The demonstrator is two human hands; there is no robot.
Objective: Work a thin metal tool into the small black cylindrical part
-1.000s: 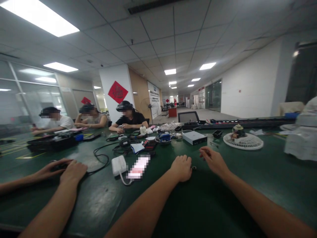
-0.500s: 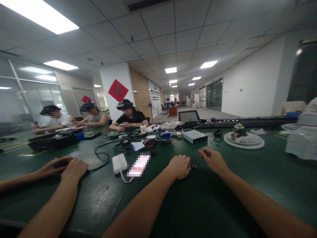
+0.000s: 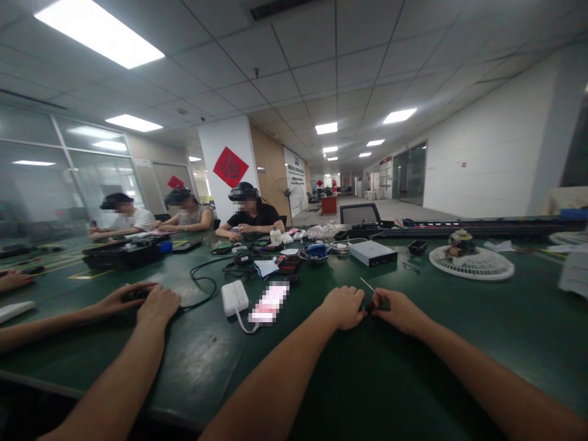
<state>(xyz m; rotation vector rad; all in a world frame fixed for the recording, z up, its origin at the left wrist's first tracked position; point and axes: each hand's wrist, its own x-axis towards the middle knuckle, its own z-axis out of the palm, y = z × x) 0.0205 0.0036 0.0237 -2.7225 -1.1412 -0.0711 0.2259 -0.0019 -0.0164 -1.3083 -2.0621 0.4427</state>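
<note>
My left hand [image 3: 345, 307] rests on the green table, its fingers curled and closed; whatever sits at its fingertips is too small and hidden to name. Right beside it, almost touching, is my right hand [image 3: 392, 309], closed in a pinch. A thin pale rod [image 3: 367, 284] sticks up and to the left from the right fingers; its other end is hidden in the hand. Something small and dark shows between the two sets of fingertips, but I cannot make out its kind.
Ahead lie a grey metal drive box [image 3: 373, 252], a small black tray [image 3: 418, 247] and a white fan grille [image 3: 473, 263] with a motor. A white adapter [image 3: 234, 298] and a phone [image 3: 271, 303] lie left. A co-worker's hands [image 3: 154, 300] hold a dark item with a cable.
My right hand has moved in to meet the left, and the thin rod now shows from it. The small round part between my hands is no longer visible. The view has turned left.
</note>
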